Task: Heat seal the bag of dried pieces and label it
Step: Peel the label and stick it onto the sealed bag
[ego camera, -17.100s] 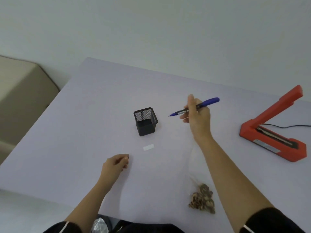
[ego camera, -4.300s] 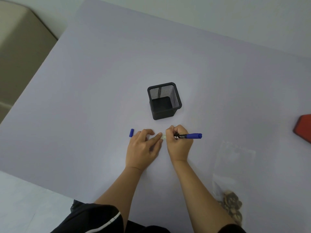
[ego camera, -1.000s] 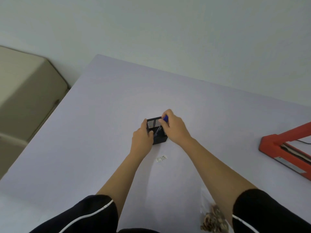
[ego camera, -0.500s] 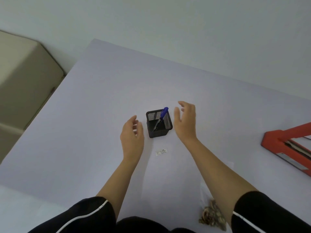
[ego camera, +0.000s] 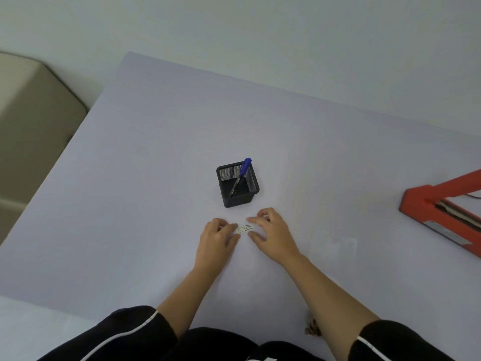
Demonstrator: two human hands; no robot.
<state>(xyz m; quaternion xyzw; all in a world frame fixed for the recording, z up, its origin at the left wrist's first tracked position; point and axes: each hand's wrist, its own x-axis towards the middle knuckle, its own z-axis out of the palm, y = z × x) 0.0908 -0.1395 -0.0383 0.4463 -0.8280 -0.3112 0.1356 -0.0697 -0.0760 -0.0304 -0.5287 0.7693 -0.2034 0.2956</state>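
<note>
Both hands are down on the surface (ego camera: 156, 157), w/ the label (ego camera: 245, 228) lying flat between them. Left hand (ego camera: 217, 237): fingers curled, tips at the label's left end, thumb just below it. Right hand (ego camera: 272, 231): fingers bent, index tip at the label's right end, thumb stretched toward its lower edge. Each grip is narrow, pinching at an end of the label; can't tell if either has actually lifted it, so holding vs. just touching is unclear. The label is small, white, w/ a few lines of dark writing, too small to read.

Just beyond the hands stands a black mesh cup (ego camera: 238, 187), upright. A blue pen (ego camera: 240, 177) leans inside it, capped end up and sticking out past the far-right rim.

Far right, a red sealer (ego camera: 442, 207) w/ its arm raised, partly cut off by the frame edge; a dark cord runs off behind it.

The bag (ego camera: 335, 248) lies flat, right of the right forearm: clear plastic, its top part faint against the surface. The dried pieces (ego camera: 312, 330) show only as a small brown clump at the bottom, near the right elbow, mostly hidden by the arm. Bag & label are well apart.

Dark sleeves w/ white piping at the bottom edge.
</note>
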